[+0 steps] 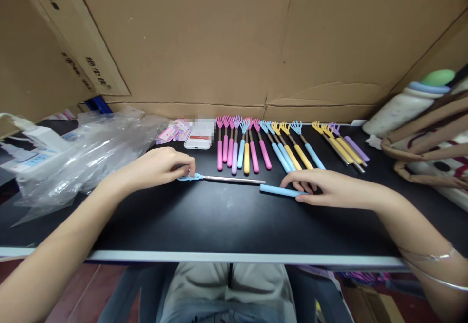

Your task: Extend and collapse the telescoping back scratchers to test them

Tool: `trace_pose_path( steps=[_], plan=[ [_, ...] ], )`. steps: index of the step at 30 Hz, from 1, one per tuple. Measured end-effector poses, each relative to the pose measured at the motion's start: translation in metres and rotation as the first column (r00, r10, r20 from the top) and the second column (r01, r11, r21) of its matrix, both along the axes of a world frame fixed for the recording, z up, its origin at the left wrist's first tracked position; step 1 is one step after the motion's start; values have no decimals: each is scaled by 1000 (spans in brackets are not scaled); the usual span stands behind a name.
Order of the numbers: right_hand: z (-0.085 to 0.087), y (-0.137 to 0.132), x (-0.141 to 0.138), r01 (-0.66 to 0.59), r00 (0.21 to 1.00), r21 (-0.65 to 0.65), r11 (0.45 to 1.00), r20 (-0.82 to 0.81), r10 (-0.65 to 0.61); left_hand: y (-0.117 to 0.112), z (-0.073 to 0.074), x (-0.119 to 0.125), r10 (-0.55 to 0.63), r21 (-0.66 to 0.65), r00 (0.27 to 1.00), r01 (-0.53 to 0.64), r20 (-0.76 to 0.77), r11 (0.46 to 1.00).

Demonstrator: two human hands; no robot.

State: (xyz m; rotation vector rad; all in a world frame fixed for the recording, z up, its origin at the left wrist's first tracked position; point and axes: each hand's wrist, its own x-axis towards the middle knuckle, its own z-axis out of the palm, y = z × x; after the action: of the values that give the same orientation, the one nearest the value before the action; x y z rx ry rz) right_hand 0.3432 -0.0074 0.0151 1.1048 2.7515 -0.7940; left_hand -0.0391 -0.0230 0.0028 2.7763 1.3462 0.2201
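My left hand (175, 164) pinches the light blue claw head of a back scratcher (234, 180), whose bare metal rod points right across the black table. In my right hand (310, 186) is a light blue handle sleeve (280, 191), gripped near its right end. The rod's tip and the sleeve's left end lie close together; whether they touch I cannot tell. Behind them is a row of back scratchers with pink (220, 154), yellow (246, 159) and blue handles. Further right lie yellow-headed scratchers with bare rods (340, 150) and a loose purple sleeve (357, 149).
Clear plastic bags (98, 147) and a white power strip (34, 157) lie at the left. A phone-like white item (198, 140) sits beside pink cards (173, 131). A bottle (402, 106) and a brown-handled bag (420, 152) stand right. Cardboard (204, 40) walls the back.
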Motion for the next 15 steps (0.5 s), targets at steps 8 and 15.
trace_pose_path(
  steps=[8, 15],
  plan=[
    [-2, 1, 2, 3, 1000, 2, 1000, 12, -3, -3, -3, 14, -18, 35, 1000, 18, 16, 999],
    [-1, 0, 1, 7, 1000, -8, 1000, -13, -7, -8, -12, 32, -102, 66, 992, 97, 79, 993]
  ],
)
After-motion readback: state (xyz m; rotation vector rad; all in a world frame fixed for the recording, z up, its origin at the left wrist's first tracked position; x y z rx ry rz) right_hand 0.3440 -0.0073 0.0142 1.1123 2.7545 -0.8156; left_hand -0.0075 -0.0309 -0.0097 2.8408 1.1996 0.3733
